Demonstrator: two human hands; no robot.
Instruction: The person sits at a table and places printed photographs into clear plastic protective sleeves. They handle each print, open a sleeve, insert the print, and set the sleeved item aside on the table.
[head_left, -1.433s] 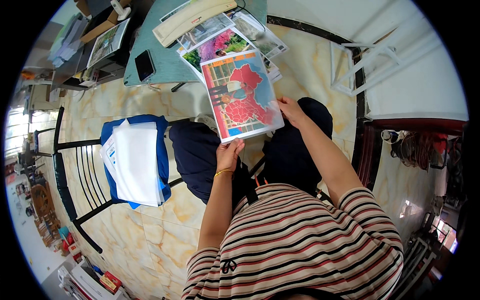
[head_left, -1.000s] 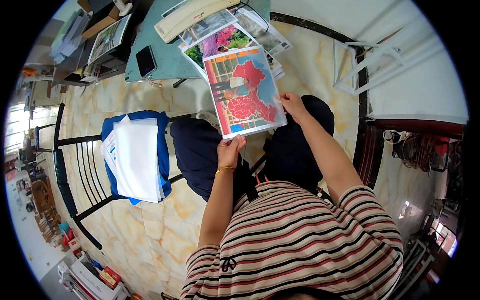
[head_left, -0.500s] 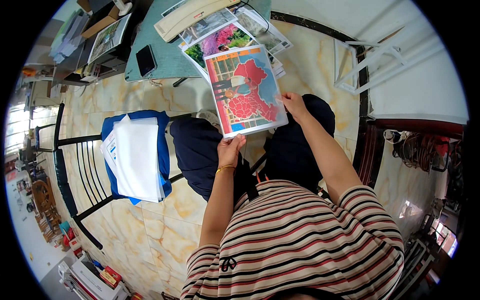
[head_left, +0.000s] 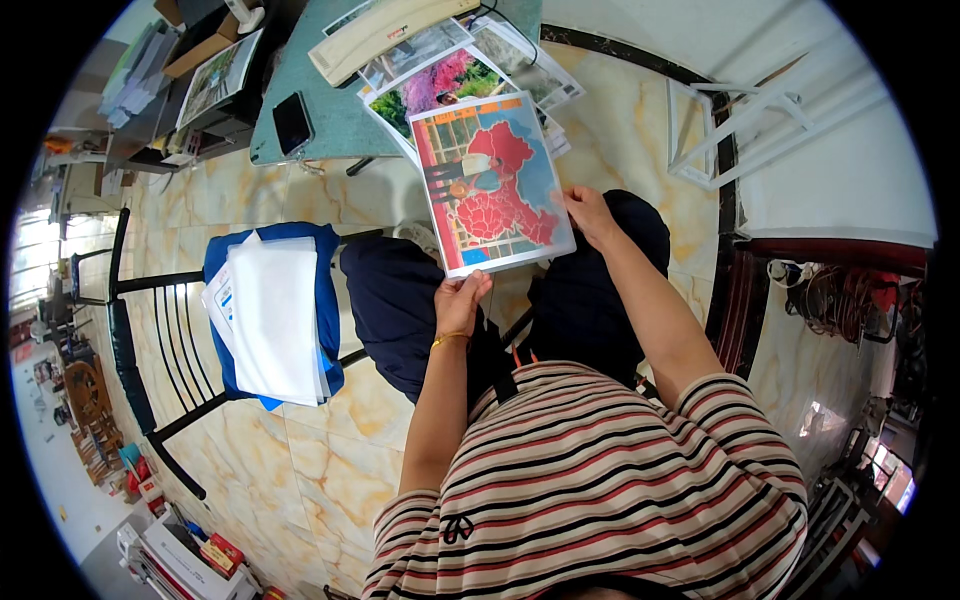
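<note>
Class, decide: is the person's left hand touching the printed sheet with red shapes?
Touching. The head view shows the left hand closed on the near edge of the printed sheet, with no gap.

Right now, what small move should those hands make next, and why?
Perhaps lower the picture onto the prints on the table: the left hand pinches its near edge, the right hand its right edge, and in this view its far end overlaps them.

The scene is viewed steeply downward from the head through a fisheye; the striped beige fabric shirt (head_left: 610, 465) is seen nearest, lower centre, both bare hands (head_left: 457, 304) farther off, mid-frame.
</note>
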